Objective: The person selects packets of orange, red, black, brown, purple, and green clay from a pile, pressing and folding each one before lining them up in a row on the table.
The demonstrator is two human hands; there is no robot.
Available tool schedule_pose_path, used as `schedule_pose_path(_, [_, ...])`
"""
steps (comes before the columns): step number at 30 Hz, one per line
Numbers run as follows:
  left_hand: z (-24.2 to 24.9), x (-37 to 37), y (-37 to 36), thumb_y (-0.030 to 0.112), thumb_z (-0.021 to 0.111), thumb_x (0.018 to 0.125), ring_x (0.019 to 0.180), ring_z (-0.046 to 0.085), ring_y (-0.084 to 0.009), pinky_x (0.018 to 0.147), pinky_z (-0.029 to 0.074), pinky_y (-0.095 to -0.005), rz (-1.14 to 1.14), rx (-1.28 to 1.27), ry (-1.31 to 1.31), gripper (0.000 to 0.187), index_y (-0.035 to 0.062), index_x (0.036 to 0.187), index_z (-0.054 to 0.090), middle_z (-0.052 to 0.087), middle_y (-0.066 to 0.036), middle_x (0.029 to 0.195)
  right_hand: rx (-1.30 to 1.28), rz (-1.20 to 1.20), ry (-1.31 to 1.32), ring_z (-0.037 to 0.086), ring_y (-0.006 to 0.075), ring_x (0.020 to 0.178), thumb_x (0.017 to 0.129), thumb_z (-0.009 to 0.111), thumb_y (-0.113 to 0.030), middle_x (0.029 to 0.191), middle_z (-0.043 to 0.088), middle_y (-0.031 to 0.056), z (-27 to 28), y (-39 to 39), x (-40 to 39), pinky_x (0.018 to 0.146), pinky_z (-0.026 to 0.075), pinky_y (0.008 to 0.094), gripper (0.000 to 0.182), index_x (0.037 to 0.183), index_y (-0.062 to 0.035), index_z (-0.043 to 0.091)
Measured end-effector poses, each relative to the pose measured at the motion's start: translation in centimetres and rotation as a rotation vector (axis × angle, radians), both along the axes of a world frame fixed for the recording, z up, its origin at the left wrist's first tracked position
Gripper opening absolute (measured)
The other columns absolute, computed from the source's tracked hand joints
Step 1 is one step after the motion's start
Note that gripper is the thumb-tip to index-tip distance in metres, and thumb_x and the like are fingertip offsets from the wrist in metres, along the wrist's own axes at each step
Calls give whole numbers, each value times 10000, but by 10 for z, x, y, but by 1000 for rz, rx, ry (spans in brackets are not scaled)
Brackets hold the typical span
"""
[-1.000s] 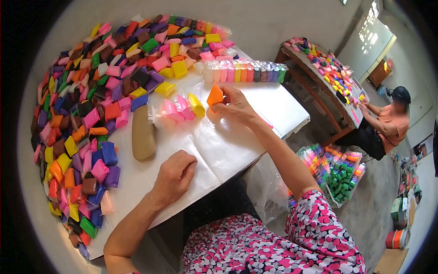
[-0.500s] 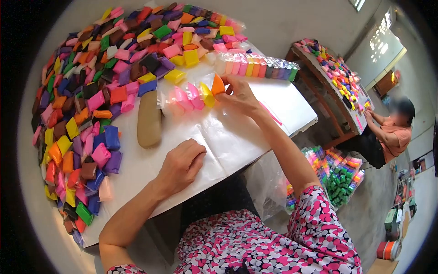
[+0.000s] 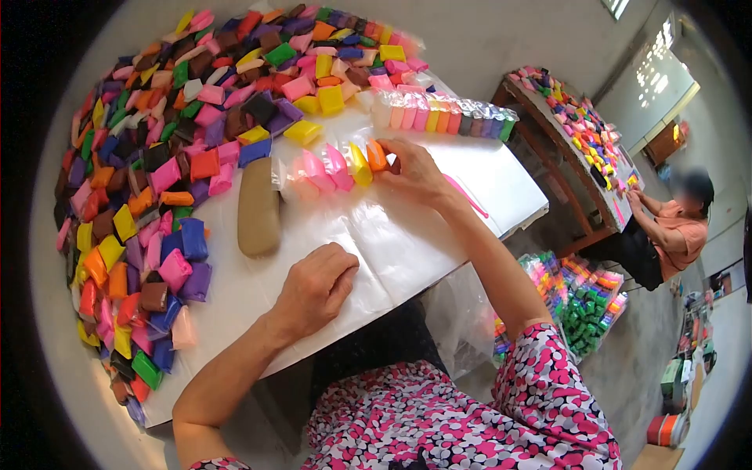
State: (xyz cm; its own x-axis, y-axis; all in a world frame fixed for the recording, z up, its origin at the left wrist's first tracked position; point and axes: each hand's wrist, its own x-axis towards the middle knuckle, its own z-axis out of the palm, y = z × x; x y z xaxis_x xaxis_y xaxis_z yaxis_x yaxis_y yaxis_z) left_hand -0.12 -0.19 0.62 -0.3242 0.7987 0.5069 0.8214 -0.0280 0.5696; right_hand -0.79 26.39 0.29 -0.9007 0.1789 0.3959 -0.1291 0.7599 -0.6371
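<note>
My right hand [image 3: 410,174] pinches a small orange packet [image 3: 377,155] at the right end of a short row. Beside it in the row stand a yellow packet [image 3: 360,164], two bright pink packets [image 3: 338,168] and paler ones, with clear plastic around them. My left hand [image 3: 315,288] rests, fingers curled in, on the white sheet [image 3: 345,227] near the front edge; nothing shows in it. A brown rounded block [image 3: 258,207] lies left of the row. Behind stands a longer wrapped row of packets [image 3: 442,116] in several colours.
A large heap of coloured packets [image 3: 164,172] covers the table's left and back. A pink stick [image 3: 466,196] lies at the right. Bagged packets [image 3: 580,301] sit on the floor. A co-worker [image 3: 674,227] sits at another table [image 3: 548,129] with more packets.
The orange packet, tilted up in my right hand before, now sits lower and lies against the yellow packet in the row. My left hand has barely moved.
</note>
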Motion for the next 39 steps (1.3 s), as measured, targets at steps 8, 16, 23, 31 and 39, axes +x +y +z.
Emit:
schedule_pose_path(8, [3,1,1,-28,613,791,756,567,-330,666,469,-394,0,-8,11,116,1,887,554,543,-144,812,3,-26,-1,591,359,923,731,647,-144,969,602,189,3,-6,9,823,463,416,342,1047,-15,620])
schedule_pose_path(16, [4,2,1,-38,605,788,753,565,-329,664,465,-388,5,-38,6,121,2,890,555,539,-145,807,-32,-25,-70,580,355,977,744,647,-167,1061,578,188,7,-7,15,874,460,403,431,1150,-28,597])
schedule_pose_path(23, [4,3,1,-44,598,797,729,561,-329,647,461,-382,6,-42,19,111,-3,890,554,539,-150,794,-50,-70,-172,601,253,941,789,638,-157,1127,568,182,17,-8,21,836,487,339,497,1251,3,554])
schedule_pose_path(31, [3,4,1,-37,603,808,726,566,-328,648,464,-379,13,-40,-1,89,-14,884,562,546,-157,784,382,-161,-158,589,318,1004,805,637,-148,1077,576,205,29,-7,45,843,491,386,406,1166,22,567])
schedule_pose_path(39, [1,4,1,-31,610,807,726,561,-338,647,460,-391,21,-18,41,91,-13,880,560,542,-159,781,213,-198,69,615,344,743,810,596,-117,889,591,166,-12,-34,75,693,503,438,109,849,-15,585])
